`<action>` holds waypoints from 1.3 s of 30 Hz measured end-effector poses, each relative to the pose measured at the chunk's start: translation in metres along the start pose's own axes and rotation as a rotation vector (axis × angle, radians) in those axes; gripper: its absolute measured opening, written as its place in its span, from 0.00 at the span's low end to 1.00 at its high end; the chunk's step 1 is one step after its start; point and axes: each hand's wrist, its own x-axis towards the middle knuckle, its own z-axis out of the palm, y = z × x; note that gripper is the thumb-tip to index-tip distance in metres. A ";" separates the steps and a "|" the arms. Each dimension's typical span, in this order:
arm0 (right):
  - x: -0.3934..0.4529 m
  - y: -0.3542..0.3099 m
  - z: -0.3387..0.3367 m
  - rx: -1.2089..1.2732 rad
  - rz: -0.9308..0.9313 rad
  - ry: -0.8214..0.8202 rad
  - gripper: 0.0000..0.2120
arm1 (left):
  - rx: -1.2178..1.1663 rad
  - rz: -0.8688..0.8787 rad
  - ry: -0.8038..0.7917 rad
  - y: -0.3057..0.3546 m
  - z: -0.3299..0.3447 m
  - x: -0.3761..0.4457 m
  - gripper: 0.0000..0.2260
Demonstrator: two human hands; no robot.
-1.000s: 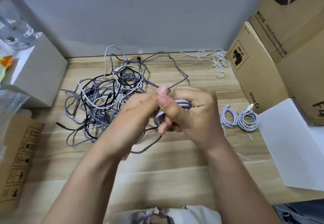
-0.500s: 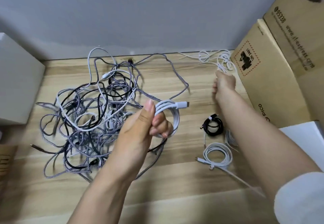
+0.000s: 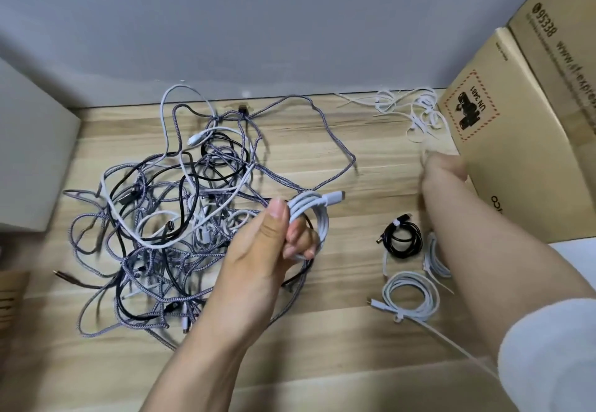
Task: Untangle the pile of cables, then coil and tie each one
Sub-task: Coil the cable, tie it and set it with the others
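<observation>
Left hand [image 3: 258, 250] curled, thumb up, right hand [image 3: 443, 166] outstretched (fingers hidden, blurred)

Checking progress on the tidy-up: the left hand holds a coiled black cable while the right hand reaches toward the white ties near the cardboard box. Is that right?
Not quite. In the head view, the coiled cable gripped by the left hand is white, not black. The rest stands: the right hand reaches toward the white ties near the cardboard box.

The wooden desk [image 3: 322, 363] carries a cable tangle [image 3: 167, 224], with three tied coils [image 3: 409, 295] to the tangle's right, loose white ties [image 3: 416, 111] beyond those, cardboard boxes [image 3: 516, 141] farthest right, and a grey box [image 3: 29, 153] to its left.
</observation>
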 end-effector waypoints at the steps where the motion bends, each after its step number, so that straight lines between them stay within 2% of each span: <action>1: -0.009 0.002 -0.003 0.129 0.049 -0.022 0.12 | -0.007 0.009 0.019 0.000 0.001 -0.004 0.16; 3: -0.029 0.005 -0.011 0.479 0.177 -0.116 0.07 | -0.022 0.032 0.076 0.001 0.002 -0.010 0.17; 4: -0.044 0.007 -0.018 0.673 0.217 -0.200 0.09 | -0.035 0.049 0.102 0.001 0.003 -0.015 0.18; 6: -0.087 0.010 -0.034 0.981 0.227 -0.444 0.10 | -0.027 0.097 0.116 0.003 0.002 -0.023 0.19; 7: -0.116 0.011 -0.048 1.052 0.200 -0.562 0.10 | 0.007 0.131 0.107 0.005 0.002 -0.031 0.19; 10: -0.196 0.029 -0.092 1.003 0.077 -0.876 0.06 | 0.119 0.183 0.125 0.006 0.000 -0.049 0.19; 13: -0.254 0.057 -0.133 0.959 0.055 -1.218 0.13 | 0.210 0.243 0.132 0.007 0.001 -0.065 0.15; 14: -0.269 0.066 -0.145 0.936 0.039 -1.282 0.11 | 0.260 0.275 0.113 0.009 0.001 -0.071 0.14; 15: -0.283 0.072 -0.154 0.899 0.030 -1.307 0.07 | 0.328 0.304 0.098 0.010 0.002 -0.078 0.15; 17: -0.299 0.081 -0.164 0.814 0.008 -1.275 0.10 | 0.502 0.358 0.053 0.009 0.002 -0.087 0.17; 20: -0.312 0.088 -0.169 0.729 -0.050 -1.116 0.12 | 0.674 0.483 -0.002 0.009 0.007 -0.102 0.19; 22: -0.315 0.089 -0.171 0.725 -0.047 -0.996 0.12 | 0.770 0.597 -0.020 0.012 0.010 -0.111 0.16; 25: -0.316 0.093 -0.173 0.698 -0.034 -0.937 0.13 | 0.887 0.641 -0.078 0.016 0.012 -0.118 0.10; 29: -0.324 0.096 -0.177 0.658 -0.067 -0.942 0.11 | 1.034 0.711 -0.101 0.015 0.012 -0.124 0.09; 35: -0.328 0.098 -0.184 0.692 -0.033 -1.039 0.15 | 1.053 0.684 -0.100 0.010 0.004 -0.128 0.10; 37: -0.329 0.098 -0.187 0.719 0.003 -1.088 0.19 | 1.050 0.672 -0.091 0.007 0.002 -0.130 0.20; 39: -0.332 0.098 -0.189 0.763 0.023 -1.122 0.16 | 1.051 0.664 -0.086 0.007 0.001 -0.130 0.28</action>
